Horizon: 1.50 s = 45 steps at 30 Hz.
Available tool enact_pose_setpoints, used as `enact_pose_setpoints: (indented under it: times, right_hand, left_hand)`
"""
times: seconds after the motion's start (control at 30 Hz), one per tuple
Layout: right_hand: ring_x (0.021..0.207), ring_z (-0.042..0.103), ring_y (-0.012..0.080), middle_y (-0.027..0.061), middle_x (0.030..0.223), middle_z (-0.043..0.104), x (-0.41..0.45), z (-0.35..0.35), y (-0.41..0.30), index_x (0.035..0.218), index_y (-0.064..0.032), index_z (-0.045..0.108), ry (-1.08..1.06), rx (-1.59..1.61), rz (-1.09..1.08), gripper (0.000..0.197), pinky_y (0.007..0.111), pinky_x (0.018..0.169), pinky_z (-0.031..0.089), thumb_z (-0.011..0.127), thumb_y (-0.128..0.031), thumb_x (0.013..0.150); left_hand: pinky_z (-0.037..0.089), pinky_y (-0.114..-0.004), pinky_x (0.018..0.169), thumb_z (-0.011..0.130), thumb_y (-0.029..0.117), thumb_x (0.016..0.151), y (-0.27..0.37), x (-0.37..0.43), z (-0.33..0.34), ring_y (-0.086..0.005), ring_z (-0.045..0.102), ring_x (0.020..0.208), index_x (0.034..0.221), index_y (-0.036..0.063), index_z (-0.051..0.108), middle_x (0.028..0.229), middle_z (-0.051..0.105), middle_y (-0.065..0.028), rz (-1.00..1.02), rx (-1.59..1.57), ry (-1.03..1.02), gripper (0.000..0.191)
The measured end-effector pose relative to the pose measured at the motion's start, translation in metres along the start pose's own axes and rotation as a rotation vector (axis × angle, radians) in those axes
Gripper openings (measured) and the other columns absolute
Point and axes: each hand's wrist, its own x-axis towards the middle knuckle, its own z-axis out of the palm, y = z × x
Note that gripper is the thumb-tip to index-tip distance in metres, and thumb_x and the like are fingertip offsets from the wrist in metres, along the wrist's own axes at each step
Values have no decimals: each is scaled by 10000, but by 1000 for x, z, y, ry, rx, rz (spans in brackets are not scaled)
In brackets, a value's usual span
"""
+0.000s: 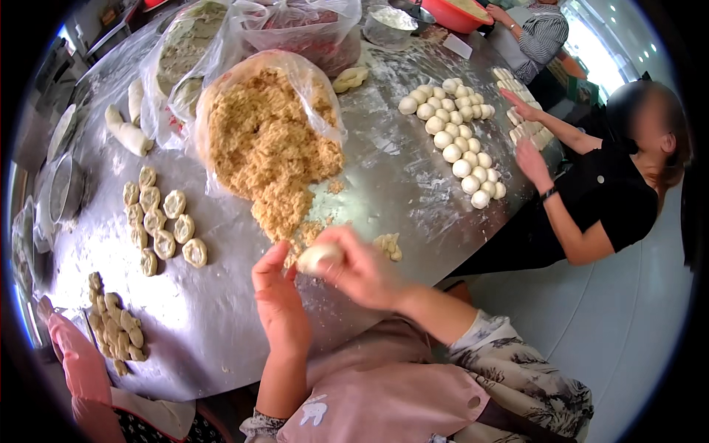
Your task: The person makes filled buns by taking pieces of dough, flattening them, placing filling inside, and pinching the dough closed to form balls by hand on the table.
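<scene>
My right hand point(360, 271) grips a pale dough ball point(317, 257) above the metal table point(232, 332). Its outline is slightly blurred. My left hand point(281, 310) is raised just left of the ball, fingers apart and holding nothing; whether its thumb touches the dough I cannot tell. Directly beyond both hands, a heap of crumbly golden-brown filling point(266, 133) spills from a clear plastic bag point(327, 105). A few small dough scraps point(389, 246) lie right of my right hand.
Filled dough rounds point(164, 243) and smaller dough pieces point(115, 332) lie left. White dough balls point(454, 138) stand right, near a co-worker in black point(604, 205). Dough rolls point(127, 133), a bagged dough mass point(185, 50) and a flour bowl point(390, 27) sit farther back. A pink sleeve point(80, 354) shows at left.
</scene>
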Motion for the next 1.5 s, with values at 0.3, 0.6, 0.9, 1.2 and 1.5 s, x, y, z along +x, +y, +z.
enact_pose_setpoints:
  times: [0.3,0.6,0.9,1.2,1.5]
  right_hand:
    - [749,635,283,159,910,640,102,-217,63,1123,-21,503,622,-1073,-21,419,359,690,507,743,-128,797]
    - [919,608,336,173,1122,543,142,-238,95,1077,-8,599,645,-1144,41,323,396,794,509,718,-62,782]
    - [836,665,262,204,981,618,119,-245,116,1271,62,481,636,-1135,-106,532,342,740,539,703,-121,823]
    - [819,648,204,145,1251,538,39,-66,42,1217,-12,552,111,-626,-97,488,309,705,562,747,-97,777]
    - [922,599,351,180,1108,529,44,47,57,1174,-95,585,45,-852,-300,479,430,833,505,765,-257,761]
  left_hand:
    - [416,-350,948,426,367,1019,8,7,-28,-213,530,1149,1264,50,479,1309,512,-99,-135,147,225,403]
    - [423,-294,907,493,125,985,-5,18,-85,-170,534,1064,1291,14,466,1254,514,-96,121,545,655,327]
    - [429,-392,918,607,169,903,-11,42,-101,-322,533,1000,1143,-101,527,1069,547,-225,-86,1142,663,369]
    - [456,-394,759,705,208,812,-5,66,-95,-301,574,849,904,-11,520,915,594,-171,-75,1112,727,301]
    - [502,-264,785,570,-64,816,12,30,-79,-172,612,920,1091,14,544,1049,618,-80,-316,-216,502,287]
